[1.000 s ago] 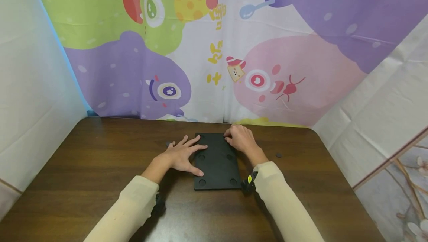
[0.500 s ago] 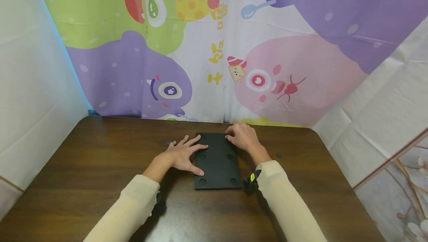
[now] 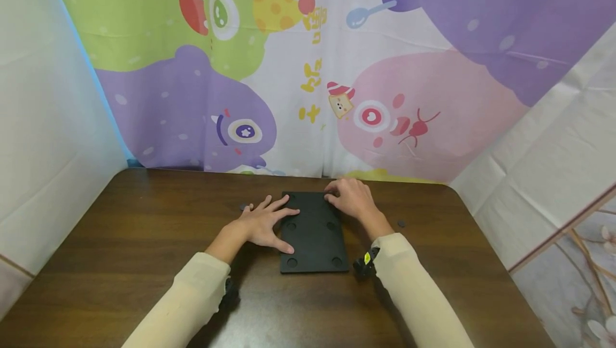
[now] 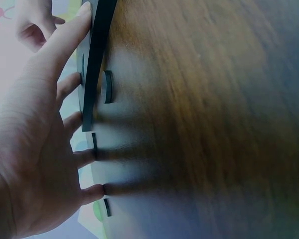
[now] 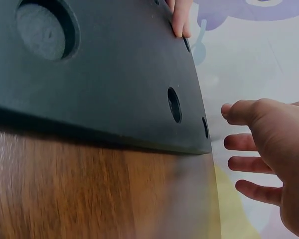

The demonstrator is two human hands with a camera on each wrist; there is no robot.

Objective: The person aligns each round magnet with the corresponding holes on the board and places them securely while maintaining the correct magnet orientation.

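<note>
A black, flat rectangular board [image 3: 313, 246] with round recesses is laid on a brown, wood-grained table [image 3: 269, 310]. Across the board's left edge the left hand [image 3: 260, 226] is spread, its fingers well apart, the thumb rested on the board's top and nothing clasped. Well to the board's right, a small, dark, round disc [image 3: 401, 223] is seen; to its left, small, dark, thin pieces [image 4: 107, 87] are scattered. At the board's far right corner the right hand [image 3: 353, 198] is held, fingers bent; whether anything is pinched cannot be told. Beyond the board, a white, cartoon-printed cloth [image 3: 298, 145] is hung.
</note>
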